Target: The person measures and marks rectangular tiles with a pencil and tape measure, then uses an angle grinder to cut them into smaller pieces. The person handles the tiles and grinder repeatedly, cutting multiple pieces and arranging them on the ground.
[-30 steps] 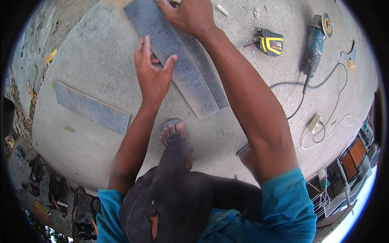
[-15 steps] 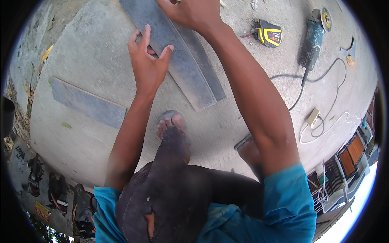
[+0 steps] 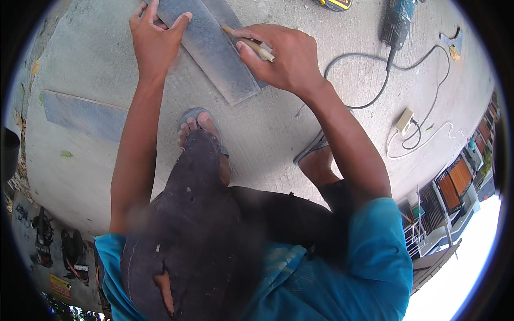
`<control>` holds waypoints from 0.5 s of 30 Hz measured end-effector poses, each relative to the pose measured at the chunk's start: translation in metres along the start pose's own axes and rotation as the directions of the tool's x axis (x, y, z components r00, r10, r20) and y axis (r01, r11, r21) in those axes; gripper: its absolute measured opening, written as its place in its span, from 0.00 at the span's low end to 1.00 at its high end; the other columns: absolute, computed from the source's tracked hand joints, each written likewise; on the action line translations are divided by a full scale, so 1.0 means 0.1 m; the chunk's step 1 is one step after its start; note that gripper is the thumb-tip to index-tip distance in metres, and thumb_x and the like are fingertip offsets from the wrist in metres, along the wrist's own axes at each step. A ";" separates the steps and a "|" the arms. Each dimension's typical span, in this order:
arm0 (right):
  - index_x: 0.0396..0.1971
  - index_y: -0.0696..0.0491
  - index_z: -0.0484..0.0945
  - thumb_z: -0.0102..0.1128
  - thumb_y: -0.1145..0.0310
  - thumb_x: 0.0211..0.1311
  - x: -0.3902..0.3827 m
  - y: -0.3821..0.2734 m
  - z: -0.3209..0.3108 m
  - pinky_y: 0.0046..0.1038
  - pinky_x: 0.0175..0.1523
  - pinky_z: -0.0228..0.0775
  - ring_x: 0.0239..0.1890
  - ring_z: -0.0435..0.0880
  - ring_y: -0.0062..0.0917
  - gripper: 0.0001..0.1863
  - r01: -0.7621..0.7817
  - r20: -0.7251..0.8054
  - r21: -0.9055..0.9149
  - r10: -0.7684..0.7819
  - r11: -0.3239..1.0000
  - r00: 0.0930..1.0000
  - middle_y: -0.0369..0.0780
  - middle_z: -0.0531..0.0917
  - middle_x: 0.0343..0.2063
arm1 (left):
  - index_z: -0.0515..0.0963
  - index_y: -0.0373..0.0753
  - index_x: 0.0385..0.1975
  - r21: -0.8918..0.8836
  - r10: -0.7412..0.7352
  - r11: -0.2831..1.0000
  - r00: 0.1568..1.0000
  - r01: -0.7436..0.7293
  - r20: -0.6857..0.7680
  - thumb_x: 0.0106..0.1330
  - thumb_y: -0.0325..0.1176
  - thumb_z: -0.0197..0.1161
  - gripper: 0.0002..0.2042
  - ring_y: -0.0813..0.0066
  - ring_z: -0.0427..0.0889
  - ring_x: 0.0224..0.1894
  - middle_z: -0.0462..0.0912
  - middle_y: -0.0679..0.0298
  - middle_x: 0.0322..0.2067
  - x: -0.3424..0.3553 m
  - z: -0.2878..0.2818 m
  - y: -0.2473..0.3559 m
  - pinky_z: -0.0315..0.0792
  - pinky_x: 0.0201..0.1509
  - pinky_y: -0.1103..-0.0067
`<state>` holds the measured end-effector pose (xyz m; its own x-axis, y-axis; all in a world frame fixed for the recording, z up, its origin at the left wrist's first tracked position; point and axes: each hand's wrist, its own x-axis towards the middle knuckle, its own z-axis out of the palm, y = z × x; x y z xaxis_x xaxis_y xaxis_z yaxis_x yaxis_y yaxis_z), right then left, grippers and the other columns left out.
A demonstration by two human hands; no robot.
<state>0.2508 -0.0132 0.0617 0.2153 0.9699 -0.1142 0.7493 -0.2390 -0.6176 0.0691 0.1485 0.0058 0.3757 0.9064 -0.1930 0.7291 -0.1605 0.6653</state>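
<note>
A long grey tile plank (image 3: 214, 64) lies slantwise on the concrete, on top of a second dark tile (image 3: 218, 9) that shows along its right side. My left hand (image 3: 156, 45) rests at the plank's left edge, fingers spread and thumb on its upper face. My right hand (image 3: 286, 59) pinches a tan pencil (image 3: 249, 44). The pencil's far tip meets the plank's right edge where the lower tile shows. The far ends of both tiles run out of view.
Left of my forearm lies another grey tile piece (image 3: 80, 113). An angle grinder (image 3: 397, 27) sits at the upper right, its cord looping to a socket block (image 3: 405, 121). A tape measure (image 3: 336, 4) shows at the top edge. My sandalled feet are just below the plank.
My right hand has come down along the plank's right side, bringing the pencil into clear sight. The view has shifted, so the tape measure and grinder are partly cut off.
</note>
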 end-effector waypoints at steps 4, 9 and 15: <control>0.45 0.46 0.89 0.69 0.60 0.62 -0.43 0.03 -0.07 0.27 0.39 0.82 0.35 0.91 0.28 0.13 0.041 0.038 0.005 -0.041 0.999 0.998 0.37 0.91 0.36 | 0.69 0.31 0.68 -0.024 0.088 0.996 0.992 -0.090 -0.088 0.56 0.33 0.76 0.39 0.59 0.76 0.59 0.73 0.47 0.59 0.01 0.05 -0.03 0.72 0.61 0.71; 0.42 0.49 0.89 0.70 0.65 0.60 -0.82 0.06 -0.12 0.26 0.35 0.79 0.31 0.89 0.27 0.11 0.099 0.064 0.008 -0.099 0.995 0.993 0.37 0.91 0.33 | 0.69 0.30 0.68 0.010 0.075 0.997 0.992 -0.074 -0.097 0.54 0.35 0.77 0.40 0.62 0.77 0.48 0.75 0.51 0.49 0.03 0.06 -0.07 0.74 0.53 0.72; 0.38 0.44 0.88 0.67 0.63 0.58 -1.11 0.09 -0.15 0.31 0.32 0.75 0.28 0.86 0.28 0.09 0.067 0.096 0.002 -0.067 0.998 0.993 0.33 0.88 0.29 | 0.71 0.30 0.67 0.042 0.057 0.998 0.994 -0.053 -0.096 0.52 0.36 0.78 0.40 0.64 0.77 0.41 0.75 0.54 0.43 0.05 0.05 -0.03 0.74 0.48 0.72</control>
<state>0.2425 -0.1238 0.0807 0.1033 0.9837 -0.1472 0.7604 -0.1735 -0.6258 0.0721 0.1516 -0.0010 0.3599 0.9291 -0.0852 0.7316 -0.2243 0.6437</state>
